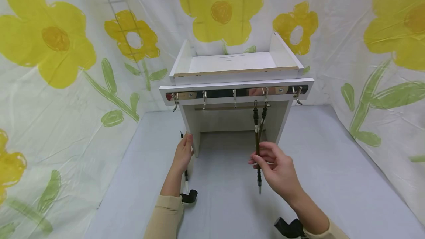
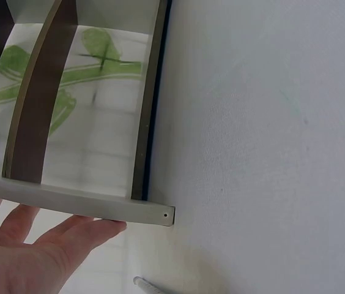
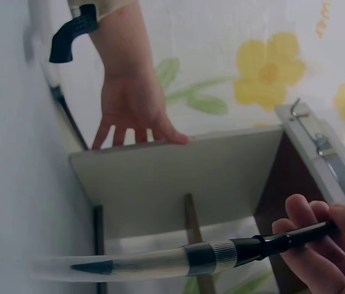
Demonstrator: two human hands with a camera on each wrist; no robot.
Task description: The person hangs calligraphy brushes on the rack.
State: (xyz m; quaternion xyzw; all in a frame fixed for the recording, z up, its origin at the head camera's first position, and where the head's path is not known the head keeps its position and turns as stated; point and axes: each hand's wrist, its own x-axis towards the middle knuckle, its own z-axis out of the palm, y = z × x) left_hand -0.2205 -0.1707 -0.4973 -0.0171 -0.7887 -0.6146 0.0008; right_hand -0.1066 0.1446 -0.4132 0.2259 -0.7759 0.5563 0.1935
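Two brushes hang near the fourth hook from the left of the hook rail on the white rack, and we take that rack as our landmark. Our right hand is clenched in a pinch round the shaft of the longer brush, below the rail and in front of the rack's open underside; its capped tip points down toward the grey counter. The brush's loop sits up by the hook, though we cannot tell whether it is over the hook or just beside it. The second brush hangs just behind, its top by the same hook. Our left hand has a released grip, fingers straight and pressed flat against the rack's left side panel. Another brush lies on the counter just left of that panel, partly hidden by the hand. We judge the step in hand to be working the held brush at its hook while the rack is steadied. The next move calls for a small, careful lift or lowering of the loop, keeping clear of the neighbouring brush.
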